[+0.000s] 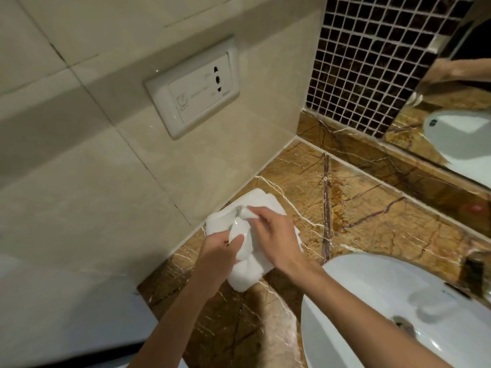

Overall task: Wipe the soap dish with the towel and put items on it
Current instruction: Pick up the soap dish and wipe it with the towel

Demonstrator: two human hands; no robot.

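One white oval ceramic basin (393,309) sits near right. Two hands work beyond it: the left hand (216,257) grips one glossy white soap dish (239,235), and the right hand (276,235) pinches one crumpled white towel (247,274) against it, over the brown veined marble counter (372,208).

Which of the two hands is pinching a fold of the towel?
The right hand pinches the towel; the left hand grips the soap dish instead.
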